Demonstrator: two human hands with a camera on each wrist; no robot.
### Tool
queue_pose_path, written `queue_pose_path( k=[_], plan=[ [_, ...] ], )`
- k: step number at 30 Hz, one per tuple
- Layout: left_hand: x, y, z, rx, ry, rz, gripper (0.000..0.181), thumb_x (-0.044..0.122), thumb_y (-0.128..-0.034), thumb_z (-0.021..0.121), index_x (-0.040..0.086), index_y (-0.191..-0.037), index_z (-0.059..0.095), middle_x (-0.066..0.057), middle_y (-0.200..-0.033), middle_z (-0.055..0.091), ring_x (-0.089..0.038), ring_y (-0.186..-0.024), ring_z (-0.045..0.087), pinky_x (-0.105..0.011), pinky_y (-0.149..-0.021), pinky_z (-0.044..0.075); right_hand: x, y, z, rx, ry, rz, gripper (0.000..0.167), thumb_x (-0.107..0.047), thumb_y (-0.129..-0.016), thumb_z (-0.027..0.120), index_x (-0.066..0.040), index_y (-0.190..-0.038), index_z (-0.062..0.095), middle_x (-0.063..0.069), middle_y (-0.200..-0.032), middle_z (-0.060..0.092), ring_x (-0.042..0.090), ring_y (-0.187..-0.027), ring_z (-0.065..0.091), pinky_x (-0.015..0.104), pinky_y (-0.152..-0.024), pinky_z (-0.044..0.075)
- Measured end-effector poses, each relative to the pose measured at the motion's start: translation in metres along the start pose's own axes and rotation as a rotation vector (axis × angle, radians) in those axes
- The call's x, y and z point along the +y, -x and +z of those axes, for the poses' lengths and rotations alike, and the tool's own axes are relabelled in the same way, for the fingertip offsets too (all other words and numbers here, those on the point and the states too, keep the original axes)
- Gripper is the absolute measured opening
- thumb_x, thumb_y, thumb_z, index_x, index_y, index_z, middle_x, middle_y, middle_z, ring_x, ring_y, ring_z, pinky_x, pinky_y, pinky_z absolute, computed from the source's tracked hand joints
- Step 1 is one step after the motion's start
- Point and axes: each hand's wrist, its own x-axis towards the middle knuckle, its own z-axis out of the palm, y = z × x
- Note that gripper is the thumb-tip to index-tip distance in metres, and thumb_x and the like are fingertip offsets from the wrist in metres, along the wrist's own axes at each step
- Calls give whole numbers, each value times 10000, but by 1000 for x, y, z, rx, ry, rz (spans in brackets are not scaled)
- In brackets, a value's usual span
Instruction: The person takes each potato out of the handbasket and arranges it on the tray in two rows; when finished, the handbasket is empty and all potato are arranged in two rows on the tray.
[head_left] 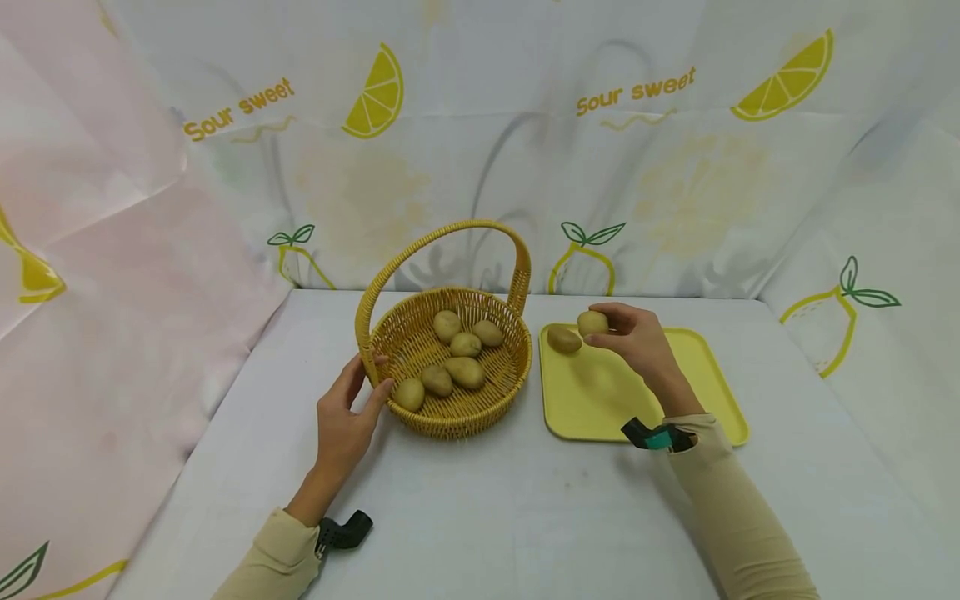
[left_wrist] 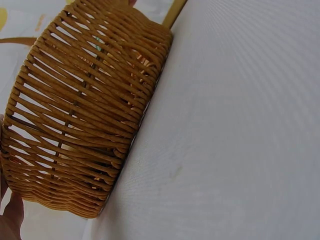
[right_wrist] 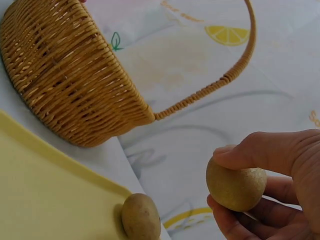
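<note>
From my end, the round basket of woven tan wicker (head_left: 450, 427) sits at the centre of the head view, with the left hand (head_left: 345, 421) gripping its rim at the lower left, thumb and fingers either side of the foot of the tall wrapped handle (head_left: 362, 321). I read that hold as a brace, stopping the light basket from sliding or tipping. Six smooth yellowish-brown potatoes (head_left: 465, 372) rest loose on its floor, the wall presumably there to contain their rolling.

Right of centre, the right hand (head_left: 637, 337) pinches a rounded pale-yellow potato (head_left: 592, 324) between thumb and fingers, a grip that I think suits so smooth a shape. My right wrist view shows it raised, apart from the tray. Below that hand lies the flat yellow rectangular tray (head_left: 600, 408), just beside the basket, probably so the reach across is short. One oval brown potato (head_left: 564, 339) lies at the tray's upper left corner, untouched. Both rest on a white cloth-covered table (head_left: 465, 517).
</note>
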Motion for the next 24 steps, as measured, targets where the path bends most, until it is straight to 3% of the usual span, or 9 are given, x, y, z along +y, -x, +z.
queue_pose_path(
  k=[16,24],
  plan=[
    [1,-1,-1,-3,1,-1,478,-195,-904,689,-153,-1362,560,-315,-1238,653,-516,-1293,535,-307,-1137,413,24,-6,-6,42,58,64,506,-61,-909,812,56,-1367,632,254,-1326,640,155,-1072,643,183,-836,547],
    [1,0,-1,-1,-10,1,484,-200,-899,690,-161,-1363,556,-308,-1236,657,-530,-1285,534,-276,-1127,413,42,-9,-7,57,123,66,479,-67,-913,809,55,-1347,648,251,-1301,659,266,-1121,636,174,-808,530]
  ],
)
